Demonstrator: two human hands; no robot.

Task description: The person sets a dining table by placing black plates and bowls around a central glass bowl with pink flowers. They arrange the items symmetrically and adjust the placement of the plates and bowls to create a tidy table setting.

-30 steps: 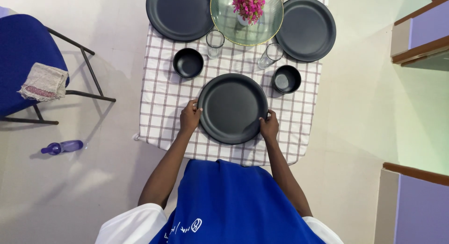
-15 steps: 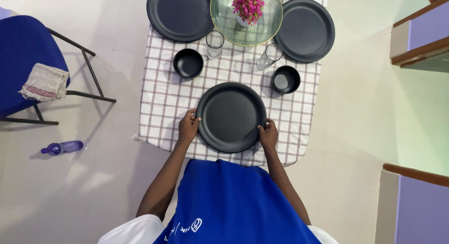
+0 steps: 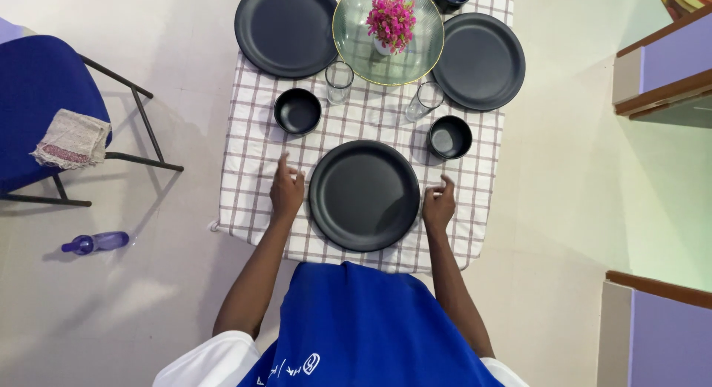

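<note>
Looking down, you see your left hand (image 3: 286, 190) and right hand (image 3: 439, 206) on either side of the near plate (image 3: 364, 196), which lies flat on the checked cloth (image 3: 252, 157) at the lower middle of the bench, close to its near edge. Neither hand has a grip on anything: both are open, fingers loose, just beside the rim but apart from it, resting at or just over the cloth. The plate sits square in front of you, likely so that it marks a seat at this end. Above it, toward the middle of the frame, two small black bowls stand, the left bowl (image 3: 297, 110) and the right bowl (image 3: 449, 136), each beside a clear glass: left glass (image 3: 340, 81), right glass (image 3: 423, 100). Two more plates lie at the top, the far left plate (image 3: 286, 30) and far right plate (image 3: 478, 60), flanking a glass dish (image 3: 356, 57) with pink flowers (image 3: 391, 20). At the left of the frame a blue chair (image 3: 41, 98) carries a folded rag (image 3: 71, 139), and a purple bottle (image 3: 96, 242) lies on the floor.
</note>
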